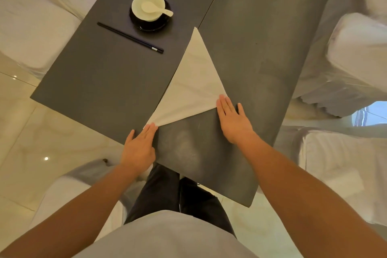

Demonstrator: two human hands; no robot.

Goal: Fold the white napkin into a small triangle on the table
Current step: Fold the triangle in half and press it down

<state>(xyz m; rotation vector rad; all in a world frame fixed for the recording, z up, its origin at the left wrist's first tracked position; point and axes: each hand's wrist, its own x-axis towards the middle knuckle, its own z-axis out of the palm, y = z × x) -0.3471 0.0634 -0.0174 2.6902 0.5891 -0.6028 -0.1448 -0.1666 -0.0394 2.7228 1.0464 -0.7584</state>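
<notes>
Table: dark grey, seam running down middle. Napkin: white, lying flat as large triangle, spanning seam; apex toward far edge, base toward near edge, left base corner at table's left edge. Your right hand: flat, palm down, fingers together, thumb apart, fingertips on right base corner of napkin. Your left hand: flat, fingers together, tips on left base corner. Saucer: black, toward far left corner. Bowl on saucer. Chopsticks just beside saucer. Spoon in bowl.
</notes>
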